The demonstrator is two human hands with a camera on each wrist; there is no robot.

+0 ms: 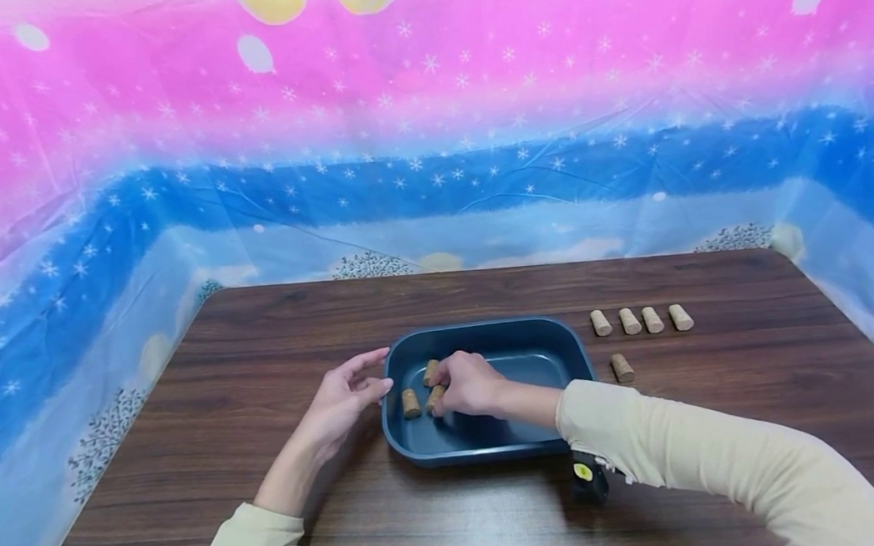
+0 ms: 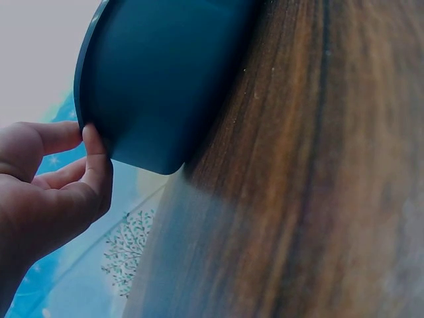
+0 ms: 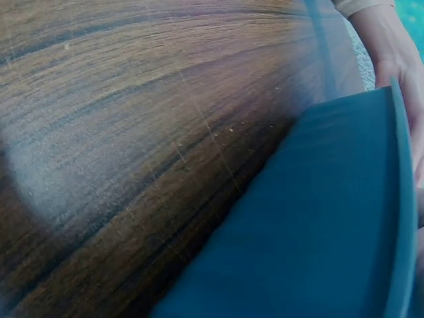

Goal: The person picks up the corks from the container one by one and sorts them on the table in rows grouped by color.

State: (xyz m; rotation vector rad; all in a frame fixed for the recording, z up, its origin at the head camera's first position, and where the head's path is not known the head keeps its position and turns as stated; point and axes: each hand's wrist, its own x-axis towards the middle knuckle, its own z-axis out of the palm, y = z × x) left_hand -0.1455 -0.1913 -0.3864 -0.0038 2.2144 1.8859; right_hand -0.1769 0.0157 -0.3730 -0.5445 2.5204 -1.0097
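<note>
Touching tray (image 1: 486, 453), left fingers (image 1: 364, 361) apart

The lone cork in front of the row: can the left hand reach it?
Probably not easily: the left hand holds the tray's left rim, with the right hand between it and the cork.

The head view looks forward and down from above across the tabletop (image 1: 261, 342); both wrist views, low, close and tipped sideways, share the blue rectangular pan (image 2: 159, 79).
</note>
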